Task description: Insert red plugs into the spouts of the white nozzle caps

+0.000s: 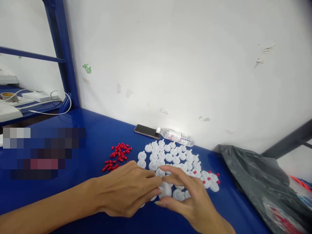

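In the head view, a blue counter (97, 130) runs along a white wall (185, 65), and both bare hands meet above its near part. The right hand (192, 193) curls around a rounded white piece (165, 189), its fingers closed on it from above and its thumb from below. The left hand (129, 188) comes in from the other side, its fingers bunched together and its thumb at the edge of the same piece; whether they pinch anything small cannot be told, as the back of the hand hides it.

Beyond the hands, many white nozzled pieces (168, 157) lie close together on the counter, several of them touching. At the right end of this group, a few carry red tips (217, 175). Left of the group, just beyond the left hand, small red caps (120, 151) lie in a loose scatter. Against the wall, a dark-screened phone (147, 131) lies flat beside a clear plastic bottle (177, 136) on its side, white cap toward the phone. A black bag (234, 172) covers the right side, and a blue frame (64, 58) stands at the left.
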Available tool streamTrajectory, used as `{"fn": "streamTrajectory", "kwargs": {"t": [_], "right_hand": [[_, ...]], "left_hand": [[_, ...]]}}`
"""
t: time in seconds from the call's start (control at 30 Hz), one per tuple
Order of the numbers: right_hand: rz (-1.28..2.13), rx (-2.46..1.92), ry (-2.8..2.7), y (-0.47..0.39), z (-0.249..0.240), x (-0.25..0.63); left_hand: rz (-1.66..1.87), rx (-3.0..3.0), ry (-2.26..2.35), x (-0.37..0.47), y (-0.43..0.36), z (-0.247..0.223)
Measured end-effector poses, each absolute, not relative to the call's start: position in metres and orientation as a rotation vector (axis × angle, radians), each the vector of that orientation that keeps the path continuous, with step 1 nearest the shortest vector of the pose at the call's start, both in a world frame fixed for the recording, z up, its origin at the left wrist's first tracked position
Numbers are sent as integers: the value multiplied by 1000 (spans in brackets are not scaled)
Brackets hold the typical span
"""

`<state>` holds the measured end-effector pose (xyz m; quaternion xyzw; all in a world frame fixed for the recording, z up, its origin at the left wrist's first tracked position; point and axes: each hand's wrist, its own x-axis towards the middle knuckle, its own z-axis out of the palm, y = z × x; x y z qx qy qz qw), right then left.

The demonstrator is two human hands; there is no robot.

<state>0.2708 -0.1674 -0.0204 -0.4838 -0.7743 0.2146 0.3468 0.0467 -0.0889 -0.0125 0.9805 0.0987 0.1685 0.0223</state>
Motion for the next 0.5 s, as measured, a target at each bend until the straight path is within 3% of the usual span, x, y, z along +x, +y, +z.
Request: {"fn": "streamTrajectory", "kwargs": {"t": [0.17,0.37,0.5], "right_hand": [[-117,-990,-2147,-165,-16,269],[-549,-966,-2150,-168,-14,266],[-773,-1193,-1982,-164,-11,293]], "left_hand": [[537,2698,391,49,-91,-1],[461,2251,571,57,-95,-4],[548,1964,659,46,-80,1]]}}
